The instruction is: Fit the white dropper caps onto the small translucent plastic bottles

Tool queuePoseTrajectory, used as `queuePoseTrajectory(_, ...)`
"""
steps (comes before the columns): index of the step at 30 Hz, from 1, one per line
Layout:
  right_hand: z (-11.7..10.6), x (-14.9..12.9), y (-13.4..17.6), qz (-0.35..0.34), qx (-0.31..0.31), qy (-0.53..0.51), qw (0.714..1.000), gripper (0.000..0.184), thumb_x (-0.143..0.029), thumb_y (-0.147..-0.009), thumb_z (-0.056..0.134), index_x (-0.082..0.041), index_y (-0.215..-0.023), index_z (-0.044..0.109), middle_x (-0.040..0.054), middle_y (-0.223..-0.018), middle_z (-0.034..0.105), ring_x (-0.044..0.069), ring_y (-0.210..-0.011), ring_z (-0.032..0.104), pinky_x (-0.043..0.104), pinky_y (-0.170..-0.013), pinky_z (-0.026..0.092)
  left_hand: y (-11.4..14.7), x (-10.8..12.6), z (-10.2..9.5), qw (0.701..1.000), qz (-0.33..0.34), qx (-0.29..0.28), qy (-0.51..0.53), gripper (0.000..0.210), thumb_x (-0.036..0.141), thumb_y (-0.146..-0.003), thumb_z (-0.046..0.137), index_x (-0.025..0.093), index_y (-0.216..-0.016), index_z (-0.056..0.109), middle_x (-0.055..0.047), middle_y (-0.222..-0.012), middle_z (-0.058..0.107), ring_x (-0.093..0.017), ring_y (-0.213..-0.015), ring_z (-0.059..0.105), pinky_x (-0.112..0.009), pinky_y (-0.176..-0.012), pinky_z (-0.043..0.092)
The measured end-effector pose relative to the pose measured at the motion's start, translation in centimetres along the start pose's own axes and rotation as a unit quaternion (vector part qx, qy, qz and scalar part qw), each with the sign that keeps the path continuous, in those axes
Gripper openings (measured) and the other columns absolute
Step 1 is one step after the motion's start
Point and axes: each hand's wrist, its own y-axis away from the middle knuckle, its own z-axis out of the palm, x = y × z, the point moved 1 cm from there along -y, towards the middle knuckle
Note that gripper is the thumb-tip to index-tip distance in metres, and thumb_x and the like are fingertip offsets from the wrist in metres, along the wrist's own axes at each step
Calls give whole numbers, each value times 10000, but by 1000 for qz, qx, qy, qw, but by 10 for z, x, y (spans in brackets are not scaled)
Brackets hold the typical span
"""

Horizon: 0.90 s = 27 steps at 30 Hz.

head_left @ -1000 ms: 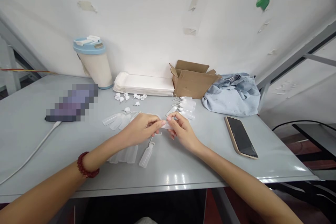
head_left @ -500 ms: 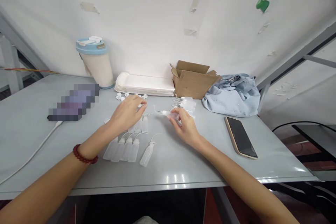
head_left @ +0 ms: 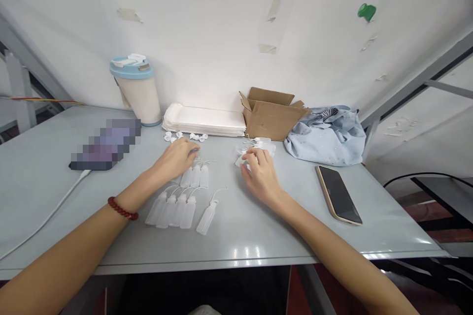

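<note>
My left hand (head_left: 179, 158) hovers over the table just in front of some small white caps (head_left: 197, 137). Its fingers are bent, thumb and forefinger slightly apart, with nothing visible between them. Curled around a small clear plastic squeeze bottle (head_left: 240, 160) is my right hand (head_left: 262, 172), beside a group of similar bottles (head_left: 265, 143); the fingers partly hide the held one. Below my left hand lie two rows of clear bottles (head_left: 181, 211) with thin bent tubes at their tops. A single bottle (head_left: 207, 217) lies apart to their right.
A stack of white boards (head_left: 207, 120) and an open cardboard box (head_left: 271, 118) stand by the wall. A cup (head_left: 138, 93) and a blurred-out device (head_left: 107, 145) with a white cable are at left. Blue cloth (head_left: 327, 135) and a phone (head_left: 339, 194) lie at right.
My right hand has brought its bottle around and back toward the group at right; the needle tip no longer points left. My left hand has drawn back slightly to the left.
</note>
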Motion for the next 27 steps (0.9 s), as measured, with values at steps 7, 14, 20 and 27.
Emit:
queuePoseTrajectory(7,-14,-43,16,-216,-159,-178,947,361,-406,-969,378,-111,-1083,552,72,-772,627,173,-695,555,288,-678,442,-5,-1,6,999,24,17,13,396,235,-843,366,154,-1133,623,-124,-1265,580,-267,-1158,529,-398,-997,402)
queuePoseTrajectory(14,-12,-57,23,-275,-241,-142,920,521,-534,-950,306,-147,-1146,595,45,-735,602,151,-648,548,270,-656,421,-8,4,5,998,58,3,21,356,194,-823,343,200,-923,684,-73,-1088,689,-239,-1041,597,-367,-954,432)
queuePoseTrajectory(20,-11,-57,24,-280,-236,-127,922,482,-525,-944,346,-158,-1043,643,33,-717,576,148,-648,531,270,-653,417,-7,2,6,997,66,13,26,334,204,-808,357,182,-783,690,-98,-970,698,-244,-906,622,-358,-843,469)
queuePoseTrajectory(27,-14,-51,21,-255,-217,-128,934,379,-446,-955,390,-148,-1023,615,48,-761,586,153,-671,537,268,-644,429,-6,2,3,997,40,49,41,242,201,-758,445,198,-793,685,-89,-957,690,-249,-908,624,-358,-816,484)
